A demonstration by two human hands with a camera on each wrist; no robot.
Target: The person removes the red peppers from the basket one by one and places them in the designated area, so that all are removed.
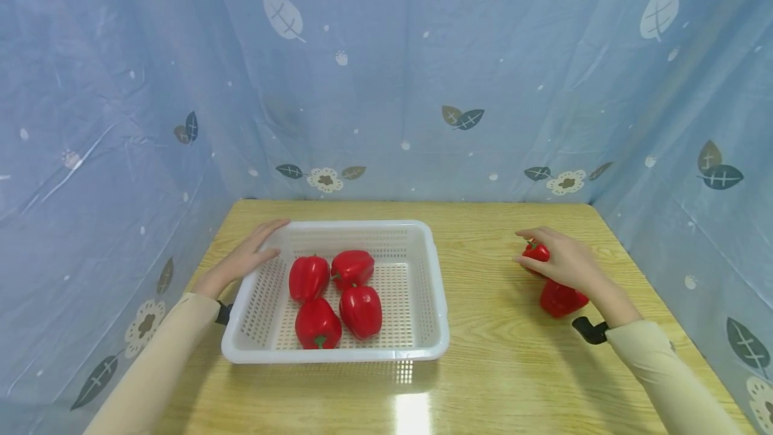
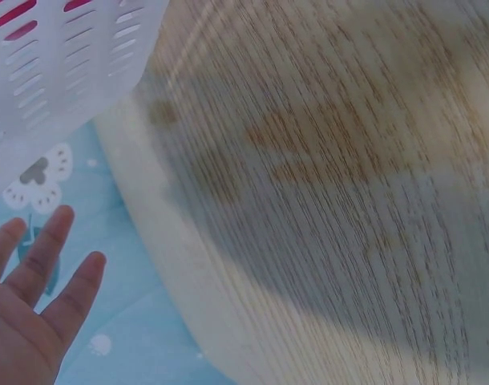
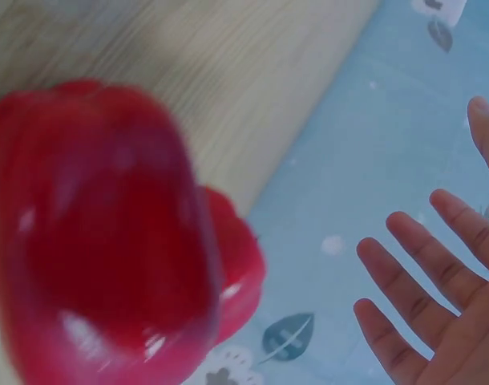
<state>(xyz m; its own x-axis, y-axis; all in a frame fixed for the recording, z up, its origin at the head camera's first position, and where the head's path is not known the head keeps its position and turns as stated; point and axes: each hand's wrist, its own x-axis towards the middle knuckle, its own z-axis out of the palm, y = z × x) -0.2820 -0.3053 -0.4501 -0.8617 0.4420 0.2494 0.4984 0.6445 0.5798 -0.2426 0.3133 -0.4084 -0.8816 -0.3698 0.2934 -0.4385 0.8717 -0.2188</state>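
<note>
At the left side of a white plastic basket (image 1: 338, 356), my left hand (image 1: 244, 257) has its fingers and thumb at the rim. In the left wrist view that hand (image 2: 28, 321) shows spread fingers beside the slotted basket wall (image 2: 60, 80). Several red bell peppers with green stems lie inside, one of them a pepper (image 1: 309, 278) at the left. My right hand (image 1: 568, 257) is over two more on the table: a far bell pepper (image 1: 536, 252), seen between thumb and fingers, and a nearer bell pepper (image 1: 561, 299) below the palm. In the right wrist view its fingers (image 3: 425, 309) are extended, apart from the peppers.
The basket stands on the left half of a light wood-grain table (image 1: 483, 368). A blue patterned curtain (image 1: 374, 86) closes off the back and both sides. Dark bands, one a wrist strap (image 1: 588, 331), sit at both wrists.
</note>
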